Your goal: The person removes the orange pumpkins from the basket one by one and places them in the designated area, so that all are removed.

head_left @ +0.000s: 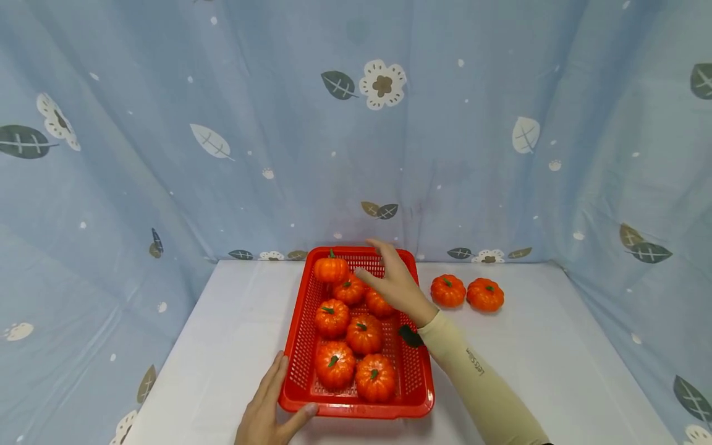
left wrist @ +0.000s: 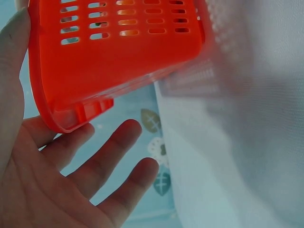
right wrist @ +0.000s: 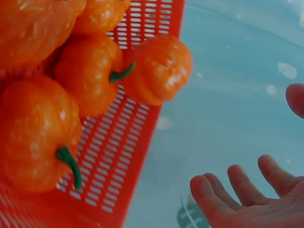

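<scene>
A red perforated plastic basket [head_left: 356, 410] stands on the white table, with several small orange pumpkins [head_left: 334, 364] with green stems inside. At its near left corner my left hand [head_left: 267, 402] touches the rim, thumb on the front edge and fingers spread along the outer side; the left wrist view shows these fingers [left wrist: 107, 161] mostly straight. Over the far right part of the basket reaches my right hand [head_left: 397, 287], fingers apart and nothing held. It partly covers one pumpkin [head_left: 378, 303]. In the right wrist view, the right hand [right wrist: 256, 199] is apart from the pumpkins [right wrist: 156, 69].
Two more pumpkins, one on the left [head_left: 447, 290] and one on the right [head_left: 486, 295], lie on the table right of the basket. A blue patterned curtain [head_left: 300, 154] hangs behind the table. A small dark object [head_left: 410, 337] shows beside my right wrist; its kind is unclear.
</scene>
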Motion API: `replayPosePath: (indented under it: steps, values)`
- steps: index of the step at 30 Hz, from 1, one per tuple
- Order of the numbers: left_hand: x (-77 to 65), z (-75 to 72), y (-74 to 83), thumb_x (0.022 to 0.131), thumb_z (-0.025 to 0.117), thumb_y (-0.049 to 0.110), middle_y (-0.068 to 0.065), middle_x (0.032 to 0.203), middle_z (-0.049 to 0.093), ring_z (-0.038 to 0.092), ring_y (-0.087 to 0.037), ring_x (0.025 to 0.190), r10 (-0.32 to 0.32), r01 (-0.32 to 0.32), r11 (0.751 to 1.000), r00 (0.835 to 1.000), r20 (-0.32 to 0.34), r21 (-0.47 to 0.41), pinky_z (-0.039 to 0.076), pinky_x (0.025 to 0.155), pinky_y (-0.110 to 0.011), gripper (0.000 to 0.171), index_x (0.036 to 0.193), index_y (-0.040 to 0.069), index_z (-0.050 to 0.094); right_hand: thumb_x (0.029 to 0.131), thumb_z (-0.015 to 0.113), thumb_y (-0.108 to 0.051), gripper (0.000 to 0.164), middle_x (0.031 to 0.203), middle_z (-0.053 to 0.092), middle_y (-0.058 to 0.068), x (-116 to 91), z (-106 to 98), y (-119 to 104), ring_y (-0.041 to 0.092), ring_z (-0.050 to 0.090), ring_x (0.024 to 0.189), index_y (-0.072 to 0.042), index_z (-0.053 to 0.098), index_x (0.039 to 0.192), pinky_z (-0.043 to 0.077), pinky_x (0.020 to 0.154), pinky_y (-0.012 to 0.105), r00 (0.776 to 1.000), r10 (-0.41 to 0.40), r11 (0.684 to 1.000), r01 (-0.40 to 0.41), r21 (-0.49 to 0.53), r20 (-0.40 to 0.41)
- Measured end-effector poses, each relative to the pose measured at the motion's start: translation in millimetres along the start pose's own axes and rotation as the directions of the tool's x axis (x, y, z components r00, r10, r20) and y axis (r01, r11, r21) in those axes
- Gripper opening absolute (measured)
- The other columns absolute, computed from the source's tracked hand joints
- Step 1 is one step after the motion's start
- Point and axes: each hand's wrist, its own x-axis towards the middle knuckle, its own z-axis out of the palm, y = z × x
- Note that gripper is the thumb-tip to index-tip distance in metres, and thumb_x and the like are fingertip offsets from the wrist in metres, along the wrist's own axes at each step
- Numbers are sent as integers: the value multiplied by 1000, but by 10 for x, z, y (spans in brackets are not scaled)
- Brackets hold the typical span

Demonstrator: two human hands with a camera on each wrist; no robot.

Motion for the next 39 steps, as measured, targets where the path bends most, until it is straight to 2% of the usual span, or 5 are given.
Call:
replayPosePath:
  steps: [6,12,20,33,39]
  values:
    - [-3,26,-38,82,79,57,-14,162,33,43,-43,139,34,-34,999,999,-38,16,44,104,-61,101,158,7,34,97,69,-38,72,156,39,9,158,180,58,33,36,145,-10,37,155,32,118,50,997,60,997,-58,-58,37]
    - [-12,10,-65,82,80,55,-13,162,34,44,-41,138,55,-53,998,995,-78,25,45,103,-60,102,159,9,32,97,70,-33,69,154,40,14,354,385,97,33,38,143,-6,38,153,34,117,49,992,70,996,-63,-67,109]
    - [22,-7,4,83,78,56,-13,163,31,41,-42,141,15,-15,1000,1000,-24,3,43,105,-61,102,160,10,30,98,67,-36,69,155,38,16,549,592,236,33,41,140,-8,38,154,40,113,48,981,125,980,-98,-173,148]
    - [3,19,-6,82,80,54,-14,162,34,44,-42,139,38,-38,999,999,-38,11,45,103,-60,101,159,8,33,100,62,-49,71,155,37,17,551,722,292,35,39,141,-10,39,155,38,114,49,967,184,952,-131,-275,176]
    - [5,24,9,83,80,55,-13,162,33,44,-42,139,15,-15,1000,1000,-27,13,46,103,-61,101,159,9,32,97,67,-47,69,151,42,17,529,739,307,32,45,135,-11,43,150,42,111,46,970,176,950,-123,-286,166]
